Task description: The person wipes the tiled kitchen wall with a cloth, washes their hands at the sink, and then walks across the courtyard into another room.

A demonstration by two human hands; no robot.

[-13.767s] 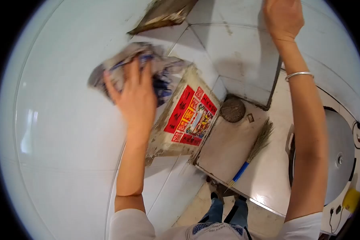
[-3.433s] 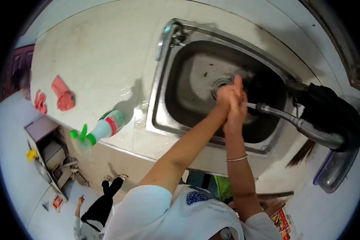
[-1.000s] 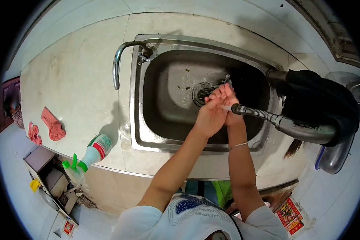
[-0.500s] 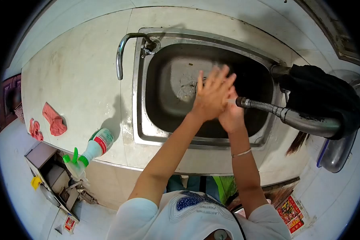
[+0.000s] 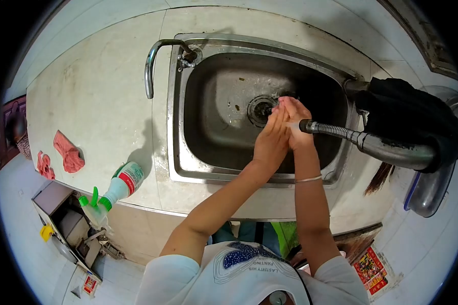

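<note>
My left hand (image 5: 271, 141) and my right hand (image 5: 299, 122) meet over the steel sink (image 5: 208, 127), fingers stretched out and side by side, touching each other. Neither holds an object. Water runs from the flexible spout (image 5: 336, 131) onto them, its nozzle just at the right hand. Beyond the fingertips lies the drain (image 5: 259, 110), with small dark bits on the basin floor near it. A thin bracelet circles my right wrist.
A curved tap (image 5: 150, 68) stands at the sink's left corner. On the counter (image 5: 96, 91) are pink cloths (image 5: 68, 152) and a spray bottle (image 5: 124, 183) lying on its side. Black cloth (image 5: 407, 117) hangs over the spout's pipe. Part of a person (image 5: 20, 132) shows far left.
Earlier my left hand pressed a cloth on a tiled wall; now both are at the sink. Since half a second ago, my left fingers have come together and lie alongside the right hand.
</note>
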